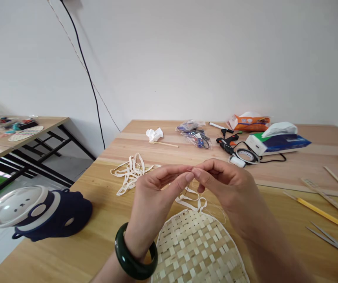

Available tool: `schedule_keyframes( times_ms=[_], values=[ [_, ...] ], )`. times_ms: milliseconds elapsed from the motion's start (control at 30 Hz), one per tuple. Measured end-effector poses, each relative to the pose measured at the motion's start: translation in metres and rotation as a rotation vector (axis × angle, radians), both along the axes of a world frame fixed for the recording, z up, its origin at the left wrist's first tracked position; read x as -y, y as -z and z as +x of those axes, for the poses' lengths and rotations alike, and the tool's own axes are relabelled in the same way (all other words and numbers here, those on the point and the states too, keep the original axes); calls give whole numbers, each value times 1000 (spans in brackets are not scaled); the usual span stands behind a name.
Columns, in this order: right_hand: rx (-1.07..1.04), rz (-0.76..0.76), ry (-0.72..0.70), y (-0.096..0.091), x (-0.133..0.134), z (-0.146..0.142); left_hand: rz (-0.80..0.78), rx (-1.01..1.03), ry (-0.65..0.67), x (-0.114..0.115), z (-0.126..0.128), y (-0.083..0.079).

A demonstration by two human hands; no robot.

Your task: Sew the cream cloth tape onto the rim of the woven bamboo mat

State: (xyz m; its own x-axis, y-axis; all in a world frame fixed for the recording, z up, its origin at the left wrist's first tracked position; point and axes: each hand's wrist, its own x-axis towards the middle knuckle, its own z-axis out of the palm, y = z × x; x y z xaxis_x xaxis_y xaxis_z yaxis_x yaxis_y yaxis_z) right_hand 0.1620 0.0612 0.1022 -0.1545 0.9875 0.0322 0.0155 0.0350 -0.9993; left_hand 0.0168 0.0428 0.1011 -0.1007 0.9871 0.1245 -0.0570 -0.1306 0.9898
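My left hand (157, 192) and my right hand (224, 184) meet fingertip to fingertip above the table, both pinched on the same thin thread or needle, too fine to name. A green bangle (133, 255) circles my left wrist. Right below the hands lies a woven bamboo mat (198, 251) with a cream ribbon (190, 198) along its top edge. A loose pile of that same cream ribbon (130, 173) lies on the table to the left of my hands.
A dark blue bottle with a bear lid (36, 212) lies at the left edge. At the back are a glue gun (226, 143), tape roll (247, 155), tissue packs (277, 139), a plastic bag of bits (195, 133). Wooden sticks and tweezers (330, 239) lie right.
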Motion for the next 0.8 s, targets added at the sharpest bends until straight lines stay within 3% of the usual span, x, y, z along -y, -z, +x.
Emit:
schedule_keyframes(
  times_ms=[300,567,800],
  values=[
    [-24,-32,-70,0,-1,2,170,-262,-187,3,1,-1],
    [31,-29,-7,-3,0,5,98,-195,-310,1,0,-3],
    [20,1,-7,-2,-1,6,60,-133,-90,1,2,1]
  ],
)
